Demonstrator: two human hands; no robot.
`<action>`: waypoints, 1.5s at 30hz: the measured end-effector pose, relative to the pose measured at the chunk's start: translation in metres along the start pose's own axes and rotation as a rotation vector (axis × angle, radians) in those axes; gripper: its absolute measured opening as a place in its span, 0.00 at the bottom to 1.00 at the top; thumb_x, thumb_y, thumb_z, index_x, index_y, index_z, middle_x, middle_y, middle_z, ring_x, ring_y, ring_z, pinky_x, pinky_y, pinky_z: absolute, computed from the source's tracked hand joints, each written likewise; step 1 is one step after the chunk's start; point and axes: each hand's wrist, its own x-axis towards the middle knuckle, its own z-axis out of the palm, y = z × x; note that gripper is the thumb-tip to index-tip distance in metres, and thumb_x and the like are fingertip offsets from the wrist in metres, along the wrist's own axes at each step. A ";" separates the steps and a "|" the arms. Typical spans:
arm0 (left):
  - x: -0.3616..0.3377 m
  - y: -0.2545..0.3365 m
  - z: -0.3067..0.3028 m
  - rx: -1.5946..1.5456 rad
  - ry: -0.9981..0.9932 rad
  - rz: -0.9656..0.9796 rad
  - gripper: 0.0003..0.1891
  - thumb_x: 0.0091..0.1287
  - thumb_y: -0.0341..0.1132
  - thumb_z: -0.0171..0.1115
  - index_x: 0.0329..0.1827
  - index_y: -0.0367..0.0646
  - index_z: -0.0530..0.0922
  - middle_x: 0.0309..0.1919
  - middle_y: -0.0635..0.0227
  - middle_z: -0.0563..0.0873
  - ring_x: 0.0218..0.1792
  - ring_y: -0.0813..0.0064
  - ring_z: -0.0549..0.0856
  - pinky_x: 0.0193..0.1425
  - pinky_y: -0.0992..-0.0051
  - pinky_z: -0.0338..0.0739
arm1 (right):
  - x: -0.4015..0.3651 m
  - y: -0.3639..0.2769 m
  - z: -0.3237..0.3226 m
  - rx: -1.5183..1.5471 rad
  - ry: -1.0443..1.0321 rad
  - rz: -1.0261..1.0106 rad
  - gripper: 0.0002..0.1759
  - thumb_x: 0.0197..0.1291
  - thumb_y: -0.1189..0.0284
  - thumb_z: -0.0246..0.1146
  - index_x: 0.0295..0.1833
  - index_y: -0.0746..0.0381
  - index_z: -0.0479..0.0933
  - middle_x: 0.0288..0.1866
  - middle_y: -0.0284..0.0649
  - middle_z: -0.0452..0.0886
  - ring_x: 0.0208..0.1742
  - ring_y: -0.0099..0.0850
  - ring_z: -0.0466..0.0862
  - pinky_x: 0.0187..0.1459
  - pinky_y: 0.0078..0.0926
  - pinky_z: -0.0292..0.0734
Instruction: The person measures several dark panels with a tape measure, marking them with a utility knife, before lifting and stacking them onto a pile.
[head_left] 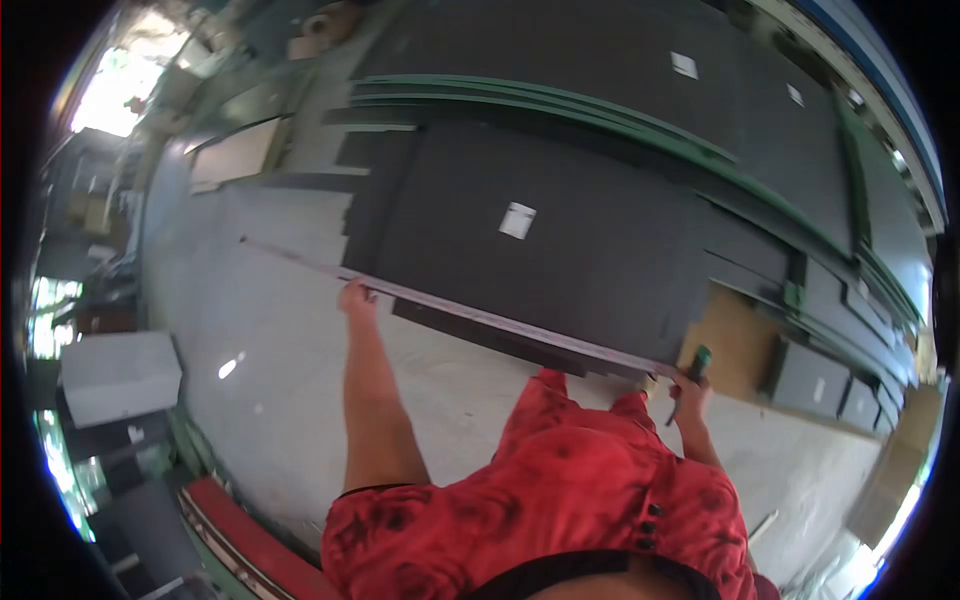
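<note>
A tape measure (pixel 520 329), its pale blade drawn out long, lies along the near edge of a stack of dark grey sheets (pixel 450 190). My left hand (pixel 358 298) pinches the blade near the stack's left corner, and the blade's free end sticks out further left over the floor. At the stack's right corner my right hand (pixel 692 395) is closed around the tape's green and dark case. A white label (pixel 517 220) lies on the top sheet. My fingers partly hide the case.
More dark sheets with green edges (pixel 800 150) are stacked behind and to the right. Brown board (pixel 735 335) lies by the right corner. A white box (pixel 120 378) stands at left, near a red beam (pixel 245 535). Grey floor (pixel 270 330) shows between.
</note>
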 end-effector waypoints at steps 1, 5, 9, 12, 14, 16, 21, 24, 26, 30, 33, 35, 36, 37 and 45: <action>-0.030 0.014 0.022 0.030 0.129 -0.071 0.05 0.52 0.29 0.59 0.30 0.46 0.73 0.27 0.70 0.75 0.28 0.74 0.73 0.35 0.61 0.68 | 0.002 0.002 0.000 0.030 -0.016 -0.012 0.11 0.43 0.82 0.59 0.36 0.65 0.71 0.22 0.36 0.72 0.15 0.26 0.72 0.16 0.22 0.67; -0.034 0.013 0.028 0.048 0.159 -0.088 0.06 0.52 0.28 0.59 0.32 0.47 0.73 0.26 0.72 0.75 0.26 0.77 0.72 0.34 0.66 0.68 | -0.003 -0.003 0.001 0.066 0.037 -0.021 0.11 0.43 0.83 0.60 0.36 0.66 0.70 0.21 0.36 0.71 0.13 0.25 0.70 0.16 0.22 0.65; -0.034 0.012 0.029 0.111 0.183 -0.026 0.07 0.51 0.28 0.60 0.32 0.47 0.73 0.25 0.73 0.75 0.24 0.78 0.71 0.32 0.66 0.68 | 0.002 0.004 -0.002 0.086 0.006 0.041 0.11 0.45 0.82 0.60 0.38 0.67 0.71 0.23 0.38 0.73 0.14 0.27 0.73 0.15 0.22 0.68; 0.013 -0.004 0.005 0.195 0.193 0.154 0.10 0.48 0.29 0.63 0.34 0.42 0.76 0.27 0.67 0.79 0.28 0.67 0.76 0.34 0.64 0.71 | 0.006 0.009 -0.003 0.094 0.006 0.075 0.12 0.45 0.82 0.60 0.38 0.68 0.71 0.23 0.38 0.73 0.14 0.27 0.73 0.15 0.22 0.68; 0.063 -0.024 -0.020 0.338 0.061 0.583 0.08 0.45 0.31 0.61 0.26 0.37 0.79 0.25 0.64 0.81 0.30 0.70 0.78 0.36 0.68 0.74 | 0.001 0.008 -0.007 0.098 0.003 0.098 0.11 0.45 0.82 0.60 0.37 0.68 0.72 0.22 0.38 0.73 0.14 0.27 0.72 0.15 0.22 0.68; 0.096 -0.024 -0.026 0.285 0.095 0.404 0.07 0.49 0.30 0.58 0.28 0.36 0.80 0.27 0.64 0.81 0.31 0.72 0.78 0.37 0.72 0.74 | -0.006 -0.001 -0.002 0.104 0.001 0.093 0.08 0.45 0.82 0.60 0.34 0.68 0.73 0.22 0.39 0.74 0.15 0.27 0.72 0.16 0.23 0.67; 0.062 0.003 -0.003 0.323 0.205 0.145 0.19 0.58 0.40 0.57 0.50 0.39 0.73 0.47 0.59 0.76 0.42 0.61 0.75 0.38 0.53 0.70 | -0.004 0.004 -0.002 0.095 0.087 0.089 0.08 0.45 0.82 0.60 0.33 0.68 0.71 0.21 0.39 0.73 0.15 0.27 0.72 0.16 0.24 0.67; 0.043 0.013 0.012 0.305 0.230 0.032 0.20 0.60 0.42 0.56 0.54 0.47 0.71 0.46 0.62 0.74 0.43 0.60 0.73 0.40 0.49 0.68 | -0.004 0.005 0.002 0.082 0.091 0.086 0.08 0.46 0.81 0.61 0.33 0.66 0.71 0.20 0.38 0.72 0.15 0.27 0.73 0.16 0.23 0.67; 0.036 0.017 0.014 0.310 0.307 -0.002 0.19 0.60 0.43 0.56 0.55 0.52 0.71 0.39 0.65 0.73 0.40 0.62 0.73 0.39 0.51 0.68 | -0.003 0.005 0.002 0.035 0.097 0.072 0.08 0.46 0.81 0.61 0.33 0.66 0.71 0.21 0.37 0.72 0.15 0.27 0.73 0.16 0.23 0.67; 0.029 0.015 0.014 0.292 0.290 0.104 0.18 0.61 0.42 0.56 0.54 0.49 0.72 0.41 0.64 0.75 0.39 0.62 0.74 0.39 0.54 0.69 | -0.002 0.003 0.006 -0.007 0.092 0.065 0.08 0.46 0.80 0.61 0.34 0.66 0.71 0.21 0.37 0.73 0.15 0.27 0.74 0.16 0.23 0.67; 0.056 0.003 0.004 0.270 0.281 0.159 0.18 0.60 0.41 0.57 0.49 0.42 0.74 0.40 0.62 0.78 0.37 0.63 0.76 0.39 0.61 0.72 | -0.002 0.000 0.007 -0.012 0.079 0.070 0.08 0.46 0.80 0.61 0.34 0.67 0.71 0.20 0.37 0.73 0.15 0.27 0.74 0.16 0.23 0.67; 0.101 -0.012 -0.019 0.342 0.252 0.305 0.16 0.59 0.40 0.58 0.43 0.35 0.76 0.39 0.60 0.80 0.35 0.64 0.78 0.39 0.66 0.73 | -0.002 -0.001 0.005 -0.002 0.065 0.065 0.08 0.46 0.81 0.60 0.35 0.67 0.71 0.21 0.37 0.73 0.15 0.27 0.74 0.16 0.24 0.68; 0.108 -0.017 -0.026 0.312 0.201 0.346 0.16 0.59 0.39 0.59 0.43 0.34 0.77 0.39 0.59 0.81 0.36 0.65 0.78 0.39 0.67 0.73 | 0.000 0.000 0.005 0.007 0.061 0.066 0.08 0.46 0.81 0.59 0.35 0.67 0.71 0.21 0.37 0.73 0.15 0.27 0.74 0.16 0.24 0.68; 0.109 -0.015 -0.027 0.286 0.154 0.392 0.16 0.58 0.38 0.59 0.42 0.33 0.77 0.39 0.58 0.81 0.37 0.66 0.79 0.39 0.67 0.73 | -0.001 -0.001 0.006 0.010 0.059 0.077 0.09 0.46 0.81 0.59 0.36 0.66 0.71 0.21 0.37 0.73 0.14 0.28 0.73 0.16 0.24 0.68; 0.030 0.012 0.016 0.268 0.334 0.246 0.17 0.58 0.37 0.58 0.50 0.40 0.75 0.40 0.61 0.82 0.36 0.68 0.80 0.35 0.69 0.75 | -0.001 0.000 0.004 0.007 0.044 0.086 0.09 0.46 0.80 0.59 0.36 0.67 0.71 0.21 0.38 0.73 0.14 0.28 0.74 0.15 0.23 0.69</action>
